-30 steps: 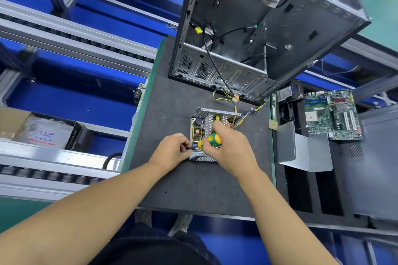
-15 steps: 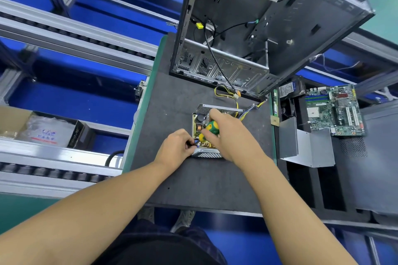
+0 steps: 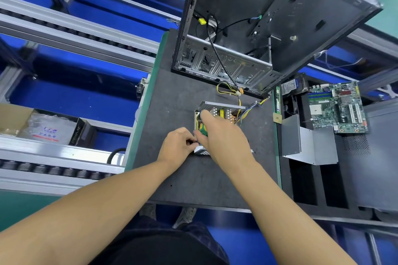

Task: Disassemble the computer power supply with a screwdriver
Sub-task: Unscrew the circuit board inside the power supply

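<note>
We see one open silver metal power supply (image 3: 221,107), a box with a perforated far wall. It lies on the dark grey matted counter (image 3: 183,180), right of the middle and toward the far side. Both hands sit at its near left corner.

Our right hand (image 3: 224,137) covers the near half of the box. Its fingers curl round the single green-and-yellow-handled screwdriver (image 3: 203,132), with the forefinger stretched straight over the board inside. Our left hand (image 3: 177,146) is just beside the box's left edge, and its curled fingers pinch the thin dark shaft.

One bundle of yellow and black wires (image 3: 251,107) runs from the box's right side toward the counter's green right edge, which is near. Bare mat lies open to the left of the box and on our side of it.

On the far side, one large black and silver computer case (image 3: 290,17) stands just beyond the box, leaving little room there. Past the right edge, well apart, are one green motherboard (image 3: 338,107) and one grey sheet-metal cover (image 3: 310,146).
</note>
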Action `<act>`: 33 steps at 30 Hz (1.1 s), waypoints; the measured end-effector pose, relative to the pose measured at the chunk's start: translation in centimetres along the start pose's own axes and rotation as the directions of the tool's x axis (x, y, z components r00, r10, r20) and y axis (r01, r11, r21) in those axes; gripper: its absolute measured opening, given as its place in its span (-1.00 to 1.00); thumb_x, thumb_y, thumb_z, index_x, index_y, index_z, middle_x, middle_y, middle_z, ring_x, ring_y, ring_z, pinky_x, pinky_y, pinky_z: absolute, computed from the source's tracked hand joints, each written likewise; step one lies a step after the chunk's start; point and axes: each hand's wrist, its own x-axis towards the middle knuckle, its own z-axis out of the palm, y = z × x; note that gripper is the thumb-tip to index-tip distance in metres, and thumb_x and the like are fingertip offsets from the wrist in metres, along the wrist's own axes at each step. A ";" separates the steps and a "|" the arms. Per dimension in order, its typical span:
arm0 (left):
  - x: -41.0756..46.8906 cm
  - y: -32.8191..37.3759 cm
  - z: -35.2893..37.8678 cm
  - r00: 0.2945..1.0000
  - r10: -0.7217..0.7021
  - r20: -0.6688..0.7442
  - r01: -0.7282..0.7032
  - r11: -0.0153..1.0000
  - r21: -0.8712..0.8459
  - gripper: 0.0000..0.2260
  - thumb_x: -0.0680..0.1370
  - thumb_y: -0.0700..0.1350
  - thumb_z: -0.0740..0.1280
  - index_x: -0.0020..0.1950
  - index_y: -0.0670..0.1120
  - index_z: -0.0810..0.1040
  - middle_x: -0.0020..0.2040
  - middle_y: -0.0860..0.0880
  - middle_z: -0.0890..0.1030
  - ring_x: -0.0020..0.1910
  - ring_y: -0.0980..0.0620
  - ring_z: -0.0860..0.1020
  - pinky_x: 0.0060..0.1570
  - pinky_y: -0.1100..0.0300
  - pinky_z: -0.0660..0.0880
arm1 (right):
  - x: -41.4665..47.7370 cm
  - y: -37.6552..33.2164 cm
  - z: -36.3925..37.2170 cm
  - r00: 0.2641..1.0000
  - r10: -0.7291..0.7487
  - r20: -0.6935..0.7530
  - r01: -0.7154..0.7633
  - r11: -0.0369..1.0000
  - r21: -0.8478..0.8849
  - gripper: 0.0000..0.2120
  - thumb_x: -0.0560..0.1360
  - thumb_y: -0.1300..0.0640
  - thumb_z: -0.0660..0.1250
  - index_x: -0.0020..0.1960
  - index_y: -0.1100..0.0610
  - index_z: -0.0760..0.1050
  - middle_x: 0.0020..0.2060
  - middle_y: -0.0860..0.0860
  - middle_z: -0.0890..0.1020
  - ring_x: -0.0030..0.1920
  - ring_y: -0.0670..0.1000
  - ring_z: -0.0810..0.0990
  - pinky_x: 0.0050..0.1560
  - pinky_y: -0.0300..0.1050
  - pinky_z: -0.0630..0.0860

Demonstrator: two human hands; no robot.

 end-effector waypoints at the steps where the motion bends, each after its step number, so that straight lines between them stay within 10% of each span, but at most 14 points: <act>1: 0.0 0.0 0.0 1.000 -0.009 -0.004 0.009 1.000 -0.007 -0.88 0.42 -0.22 0.46 -0.29 -0.04 0.62 -0.34 0.18 0.42 -0.36 0.26 0.43 -0.33 0.43 0.30 | 0.1 -0.2 -0.1 1.000 -0.013 0.004 0.013 1.000 -0.006 -0.74 0.60 -0.02 0.24 -0.02 0.06 0.16 -0.23 0.03 0.43 -0.23 0.19 0.43 -0.29 0.00 0.38; 12: 1.2 -1.2 -0.7 0.991 0.070 0.112 -0.066 0.997 -0.034 -0.93 0.41 -0.14 0.55 -0.15 -0.06 0.70 -0.19 0.07 0.58 -0.33 0.17 0.52 -0.21 0.37 0.44 | 0.9 0.9 -1.0 0.973 0.230 0.028 -0.225 0.967 -0.119 -0.67 0.61 -0.15 0.17 0.08 0.13 0.37 -0.13 0.18 0.58 -0.07 0.26 0.57 -0.24 -0.04 0.29; 24: 1.3 -1.5 -1.1 0.978 0.072 0.195 -0.064 0.997 -0.048 -0.79 0.35 -0.20 0.59 -0.15 -0.07 0.58 -0.10 0.05 0.55 -0.32 0.16 0.61 -0.22 0.43 0.44 | 0.8 2.1 -2.3 0.970 0.091 0.227 -0.102 0.994 0.038 -0.78 0.66 -0.02 0.13 -0.05 0.09 0.21 -0.36 -0.02 0.32 -0.25 0.19 0.39 -0.38 0.00 0.18; 33: 1.1 -1.4 -1.1 0.979 0.069 0.193 -0.064 0.997 -0.032 -0.78 0.35 -0.17 0.59 -0.13 -0.07 0.58 -0.11 0.06 0.54 -0.32 0.22 0.60 -0.21 0.38 0.47 | 1.1 0.9 -3.6 0.895 0.022 0.446 -0.045 0.998 0.040 -0.79 0.55 0.18 0.20 0.15 -0.03 0.34 0.10 0.06 0.32 0.10 0.18 0.43 0.11 0.13 0.47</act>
